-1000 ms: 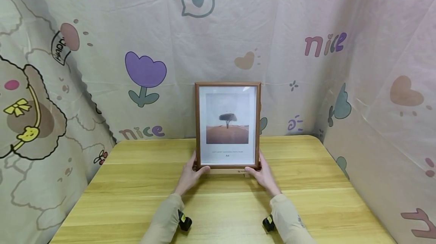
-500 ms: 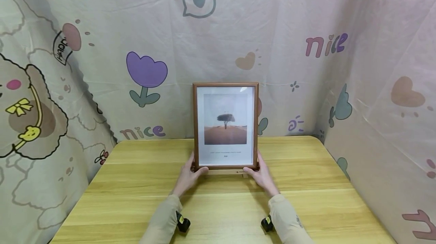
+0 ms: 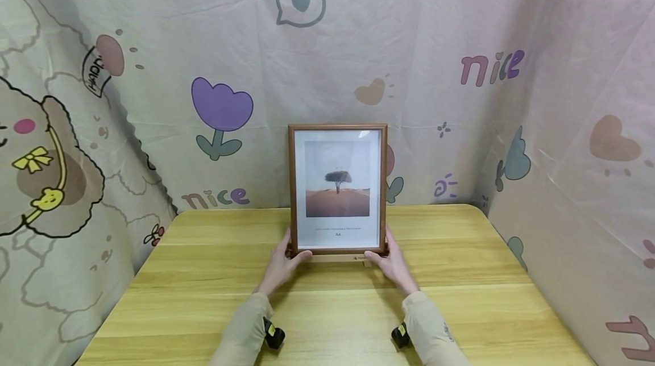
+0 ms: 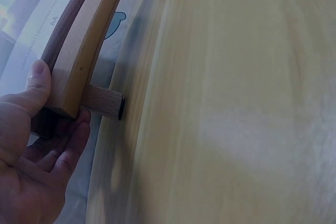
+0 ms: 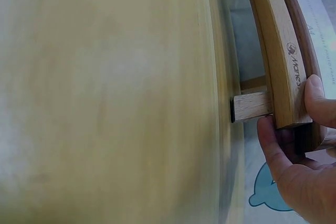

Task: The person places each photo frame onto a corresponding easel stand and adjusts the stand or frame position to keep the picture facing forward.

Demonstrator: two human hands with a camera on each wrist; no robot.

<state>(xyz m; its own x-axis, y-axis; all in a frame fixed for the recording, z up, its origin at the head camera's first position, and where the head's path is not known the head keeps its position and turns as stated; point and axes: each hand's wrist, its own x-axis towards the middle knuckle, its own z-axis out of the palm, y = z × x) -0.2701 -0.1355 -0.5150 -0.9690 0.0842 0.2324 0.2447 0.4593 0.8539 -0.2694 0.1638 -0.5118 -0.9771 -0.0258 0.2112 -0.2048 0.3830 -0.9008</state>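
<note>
A brown wooden picture frame [image 3: 338, 229] with a lone tree print stands upright on a pale wooden stand [image 3: 332, 258] with short feet. My left hand [image 3: 278, 266] grips the lower left corner; its thumb lies along the frame's front edge. At the opposite lower corner, my right hand [image 3: 394, 266] does the same. In the left wrist view the fingers [image 4: 73, 145] curl beneath the stand's end, beside one foot [image 4: 103, 100]. The right wrist view has the thumb [image 5: 317, 95] on the frame's front, with printed lettering along the stand [image 5: 283, 61].
The wooden table [image 3: 327, 315] stretches around and in front of the frame. A patterned cloth [image 3: 327, 59] hangs behind it and along both sides. Small black cameras [image 3: 274, 333] sit on both wrists.
The frame, its stand and both hands have shifted slightly left against the backdrop. The grip at both corners looks the same.
</note>
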